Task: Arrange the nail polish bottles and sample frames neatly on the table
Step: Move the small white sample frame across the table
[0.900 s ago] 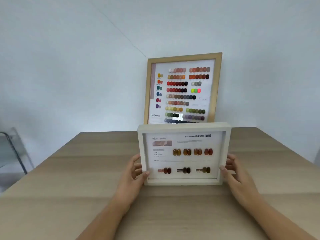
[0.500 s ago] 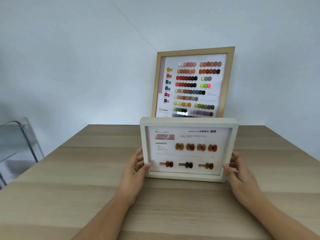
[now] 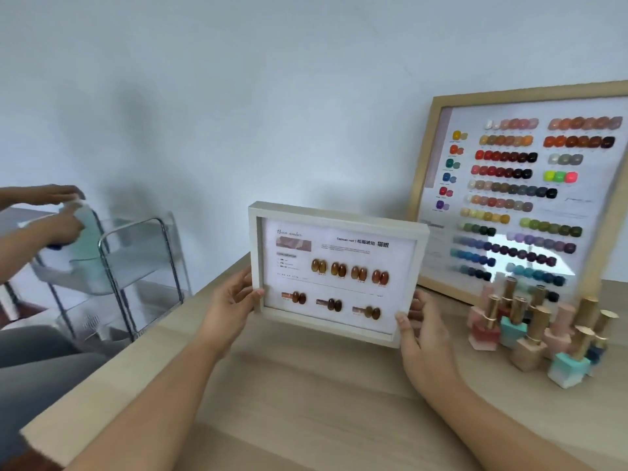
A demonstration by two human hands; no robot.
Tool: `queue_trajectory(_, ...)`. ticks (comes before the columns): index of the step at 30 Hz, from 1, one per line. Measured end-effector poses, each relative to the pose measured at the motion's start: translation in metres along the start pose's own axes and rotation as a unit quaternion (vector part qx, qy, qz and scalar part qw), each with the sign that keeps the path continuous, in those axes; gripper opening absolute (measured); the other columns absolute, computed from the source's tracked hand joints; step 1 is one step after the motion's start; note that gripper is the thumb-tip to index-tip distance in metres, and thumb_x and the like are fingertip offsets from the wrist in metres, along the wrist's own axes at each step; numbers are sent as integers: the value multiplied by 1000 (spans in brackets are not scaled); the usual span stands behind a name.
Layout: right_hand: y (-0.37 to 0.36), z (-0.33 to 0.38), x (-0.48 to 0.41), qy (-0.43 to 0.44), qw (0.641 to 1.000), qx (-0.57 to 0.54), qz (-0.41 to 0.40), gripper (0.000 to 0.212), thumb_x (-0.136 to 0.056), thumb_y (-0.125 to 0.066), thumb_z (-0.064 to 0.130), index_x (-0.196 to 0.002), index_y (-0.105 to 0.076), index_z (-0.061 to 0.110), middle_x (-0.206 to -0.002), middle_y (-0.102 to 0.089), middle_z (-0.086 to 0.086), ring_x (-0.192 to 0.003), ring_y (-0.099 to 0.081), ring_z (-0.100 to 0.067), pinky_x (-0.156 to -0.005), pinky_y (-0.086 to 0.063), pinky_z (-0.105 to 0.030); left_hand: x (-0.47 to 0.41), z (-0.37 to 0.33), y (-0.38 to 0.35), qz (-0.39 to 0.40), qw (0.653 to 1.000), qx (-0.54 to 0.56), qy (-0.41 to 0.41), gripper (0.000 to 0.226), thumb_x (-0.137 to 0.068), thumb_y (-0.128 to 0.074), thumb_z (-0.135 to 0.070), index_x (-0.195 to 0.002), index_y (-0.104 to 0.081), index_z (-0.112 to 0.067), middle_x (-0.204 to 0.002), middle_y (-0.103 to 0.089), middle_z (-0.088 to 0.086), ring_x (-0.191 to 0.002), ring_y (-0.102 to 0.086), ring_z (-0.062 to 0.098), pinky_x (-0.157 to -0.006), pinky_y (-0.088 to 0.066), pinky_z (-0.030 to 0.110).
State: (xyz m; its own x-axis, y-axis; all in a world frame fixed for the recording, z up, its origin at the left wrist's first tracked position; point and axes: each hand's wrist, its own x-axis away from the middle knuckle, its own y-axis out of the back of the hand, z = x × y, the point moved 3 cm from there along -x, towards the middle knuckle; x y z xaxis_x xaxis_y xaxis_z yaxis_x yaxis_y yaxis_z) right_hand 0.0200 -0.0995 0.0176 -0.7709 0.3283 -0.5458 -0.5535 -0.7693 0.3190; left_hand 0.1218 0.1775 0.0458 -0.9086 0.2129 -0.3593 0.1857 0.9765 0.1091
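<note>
Two hands hold the white sample frame upright and slightly tilted over the surface. The left hand grips its left edge, thumb in front and fingers behind. The right hand grips its lower right corner the same way. Whether its lower edge touches the surface I cannot tell. Behind and right of that frame, a large wooden sample frame leans against the wall. Just right of the white frame stands a cluster of nail polish bottles. Far left of it, past clear chairs, another person's hands are blurred.
</note>
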Motion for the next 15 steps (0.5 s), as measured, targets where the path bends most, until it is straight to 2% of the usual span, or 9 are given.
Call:
queue_trajectory(2,-26,0,-16,4,1000,-12,10,31,-92,-49,24,-122,-40,30,-101,-54,20,-91,-56,-2,-71,-43,-18,-17,7,18,-24,1000,-14,7,51,-92,-51,-3,-111,-59,-49,-100,-70,-20,-94,-65,0,-74,-52,15)
queue_trajectory(4,-46,-1,-31,5,1000,-19,17,29,-92,-49,20,-116,-40,32,-99,-55,18,-90,-56,-5,-71,-43,-20,-33,19,31,-47,998,-30,24,55,-92,-51,-4,-103,-59,-57,-92,-70,-22,-88,-65,-2,-75,-52,19)
queue_trajectory(7,-70,-7,-50,4,999,-16,30,28,-92,-51,18,-116,-40,29,-99,-56,11,-91,-56,-10,-72,-42,-19,-57,36,46,-71,996,-31,44,47,-91,-52,-7,-115,-56,-48,-103,-69,-8,-97,-62,9,-87,-50,31)
queue_trajectory(9,-82,-10,-59,4,999,-4,40,31,-92,-51,19,-120,-41,24,-99,-55,11,-90,-55,-5,-70,-40,-14,-71,45,54,-79,995,-33,55,45,-91,-52,-9,-127,-51,-36,-117,-63,6,-108,-58,20,-97,-45,41)
queue_trajectory(12,-98,-12,-71,14,998,19,51,33,-91,-52,23,-122,-39,24,-100,-55,12,-89,-53,1,-68,-38,-11,-88,55,65,-93,993,-36,66,45,-91,-53,-10,-130,-48,-32,-121,-60,14,-100,-56,21,-89,-45,38)
queue_trajectory(15,-109,-13,-78,15,998,25,63,33,-91,-53,24,-120,-39,26,-99,-55,12,-88,-54,-1,-69,-39,-16,-98,60,71,-93,993,-34,60,42,-92,-51,-7,-117,-56,-40,-111,-64,15,-91,-55,21,-80,-44,37)
